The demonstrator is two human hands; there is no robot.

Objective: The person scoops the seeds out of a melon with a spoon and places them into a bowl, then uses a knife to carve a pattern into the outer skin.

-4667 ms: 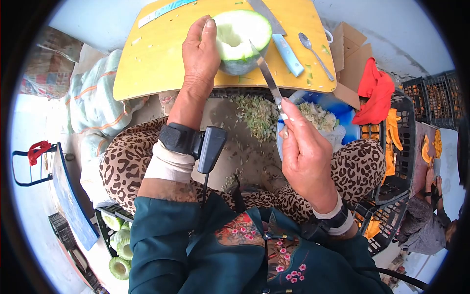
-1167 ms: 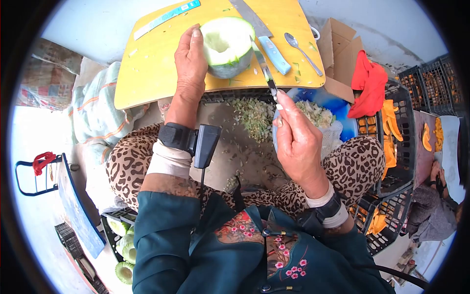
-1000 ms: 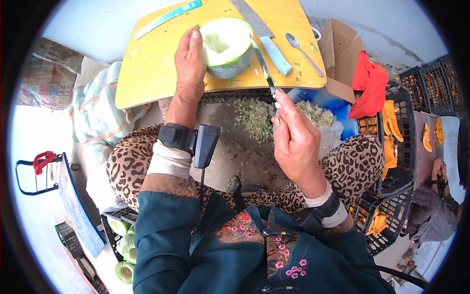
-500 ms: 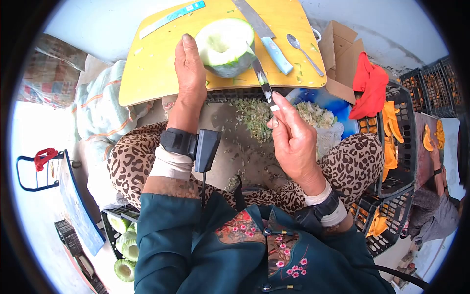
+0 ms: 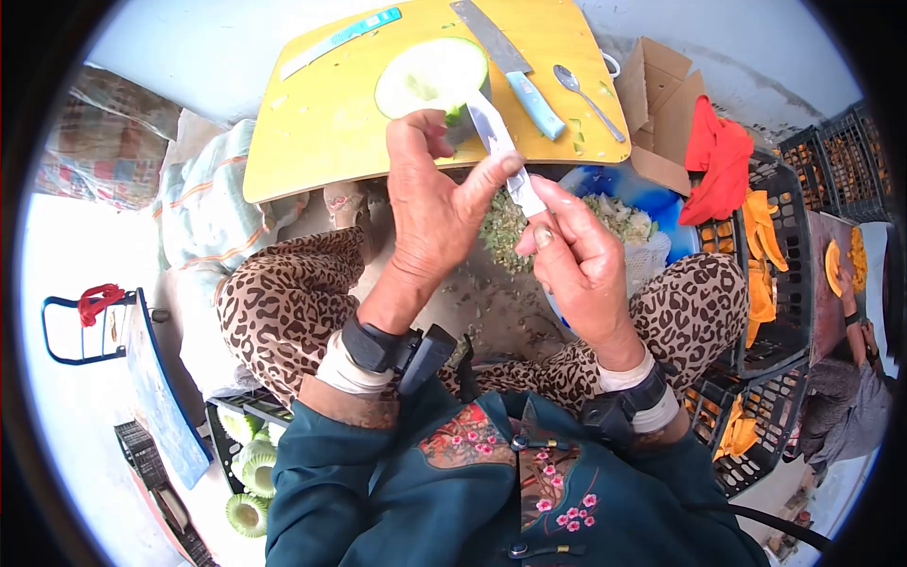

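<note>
A hollowed half of a green-skinned melon or gourd [image 5: 425, 76] stands on the yellow table [image 5: 312, 142], its pale cut face up. My right hand [image 5: 586, 265] grips the handle of a small knife [image 5: 491, 128], whose blade points up toward the melon's near side. My left hand [image 5: 430, 194] is in front of the melon, partly covering it. Its thumb reaches across to the blade and appears to touch it; the other fingers are bent and apart from the thumb.
A cleaver [image 5: 534, 99], a spoon [image 5: 590, 102] and a blue-handled blade [image 5: 345, 42] lie on the table. Below, a blue tub [image 5: 669, 213] holds pale scraps. Crates with orange pieces [image 5: 763, 231] stand right, near another person's arm [image 5: 850, 307]. Ridged green pieces [image 5: 248, 515] sit lower left.
My left hand has left the melon's left side and moved right and down to the knife blade. The knife has tilted a little, its tip at the melon's near right edge.
</note>
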